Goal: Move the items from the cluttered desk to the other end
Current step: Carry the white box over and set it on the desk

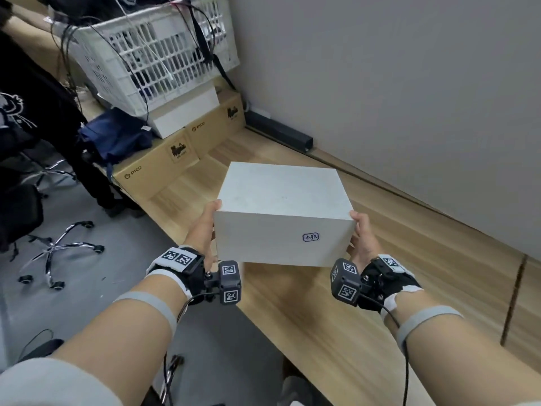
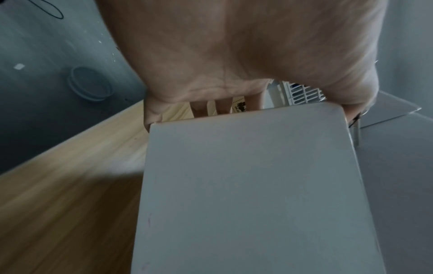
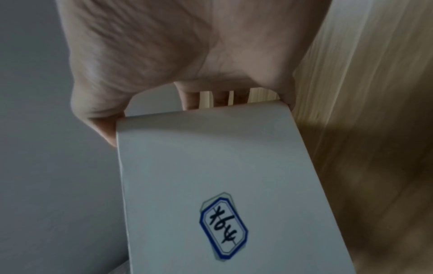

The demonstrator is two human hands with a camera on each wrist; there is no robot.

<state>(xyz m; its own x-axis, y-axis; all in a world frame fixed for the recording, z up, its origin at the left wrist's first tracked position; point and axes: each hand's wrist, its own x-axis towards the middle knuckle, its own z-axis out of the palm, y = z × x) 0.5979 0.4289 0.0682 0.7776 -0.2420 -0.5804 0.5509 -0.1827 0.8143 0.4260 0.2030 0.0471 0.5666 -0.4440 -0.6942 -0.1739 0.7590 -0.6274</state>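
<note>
Left hand (image 1: 205, 227) and right hand (image 1: 363, 238) grip a white box (image 1: 281, 212) above the desk (image 1: 322, 312), fingers curled underneath; cardboard boxes (image 1: 164, 162) read "PICO".

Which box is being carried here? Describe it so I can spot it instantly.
Over the bare end of the wooden desk, both hands hold a plain white box. Unlike the white box under the basket, its near face has a small blue-bordered handwritten label.
</note>
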